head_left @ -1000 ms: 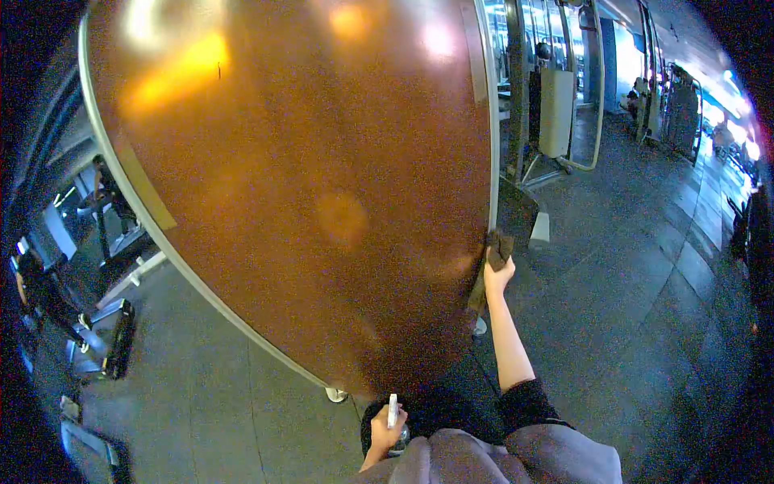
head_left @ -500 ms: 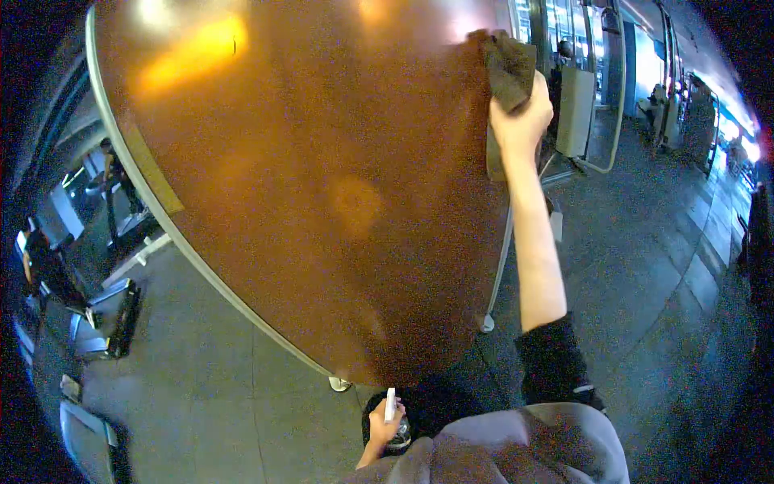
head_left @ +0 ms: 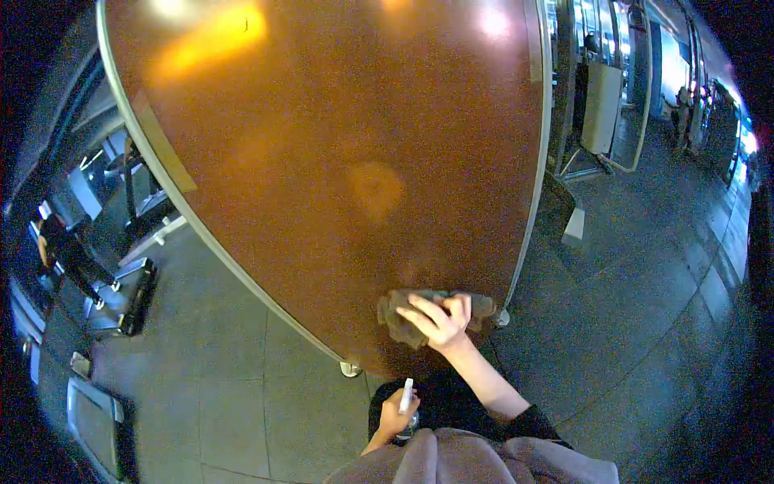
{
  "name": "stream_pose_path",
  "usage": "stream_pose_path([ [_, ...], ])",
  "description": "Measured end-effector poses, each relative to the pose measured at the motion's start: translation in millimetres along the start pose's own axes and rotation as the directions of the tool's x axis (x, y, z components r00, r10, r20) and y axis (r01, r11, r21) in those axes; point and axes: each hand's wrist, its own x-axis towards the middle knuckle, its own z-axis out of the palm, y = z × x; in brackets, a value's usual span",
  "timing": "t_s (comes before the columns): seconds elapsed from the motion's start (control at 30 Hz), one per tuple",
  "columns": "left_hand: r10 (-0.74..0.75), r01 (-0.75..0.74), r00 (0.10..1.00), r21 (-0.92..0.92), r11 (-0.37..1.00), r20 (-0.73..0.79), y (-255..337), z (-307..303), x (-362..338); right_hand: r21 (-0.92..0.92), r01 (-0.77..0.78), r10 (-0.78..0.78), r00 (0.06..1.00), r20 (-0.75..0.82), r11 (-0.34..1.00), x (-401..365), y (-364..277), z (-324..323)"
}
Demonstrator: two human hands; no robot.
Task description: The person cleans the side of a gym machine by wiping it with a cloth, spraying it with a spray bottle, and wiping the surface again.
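Across the middle of the view stretches a large reddish-brown board [head_left: 322,234] with a pale metal rim. My right hand [head_left: 439,323] presses a dark brown cloth [head_left: 403,316] on its surface near the lower end, fingers bent over the fabric. Down by my body, my left hand [head_left: 395,415] is wrapped round a spray bottle with a white nozzle [head_left: 406,395]. Most of the bottle's body is hidden by the hand and my clothing.
Small pale feet or wheels [head_left: 350,369] show under the board's edge. On the left a person [head_left: 68,250] stands on a treadmill [head_left: 125,302]. A framed machine with a grey panel [head_left: 602,109] stands at right on the dark tiled floor [head_left: 645,282].
My right hand has pulled the cloth from the board's upper right edge down to its near end. The view has shifted slightly. My left hand still grips the bottle.
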Motion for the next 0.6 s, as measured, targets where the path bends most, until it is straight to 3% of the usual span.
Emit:
stream_pose_path([
  [0.03, -0.092, 0.093, 0.996, -0.043, 0.995, 0.021, 2, -1, -2, 0.007, 0.012, -0.011, 1.0, -0.029, 1.0, 19, 2, -3],
  [0.17, -0.157, 0.157, 0.988, -0.052, 0.986, 0.004, 12, 0, -2, -0.037, -0.052, 0.044, 0.978, -0.205, 0.998, 136, 22, -5],
  [0.23, -0.065, 0.066, 0.998, -0.113, 0.991, 0.01, 8, 1, -2, -0.027, -0.068, 0.056, 0.948, -0.313, 0.997, 221, 33, -18],
  [0.3, -0.031, 0.031, 1.0, -0.081, 0.996, 0.002, -1, 5, -1, -0.101, 0.008, -0.053, 0.892, -0.449, 0.995, 282, 50, -19],
  [0.37, 0.029, -0.029, 1.0, -0.036, 0.999, 0.0, 5, 0, 4, 0.075, 0.039, -0.003, 0.905, -0.425, 0.996, 307, 34, -38],
  [0.4, 0.047, -0.047, 0.999, -0.008, 0.999, 0.013, 3, 0, 4, 0.064, -0.005, 0.025, 0.946, -0.324, 0.998, 298, 26, -46],
  [0.5, 0.058, -0.058, 0.998, -0.012, 0.998, 0.015, 8, 1, 1, -0.024, 0.023, -0.028, 0.974, -0.224, 0.999, 221, 29, -24],
  [0.6, -0.082, 0.083, 0.997, -0.134, 0.988, 0.011, 8, -1, 0, 0.018, 0.036, -0.036, 0.999, -0.017, 0.999, 76, 5, -13],
])
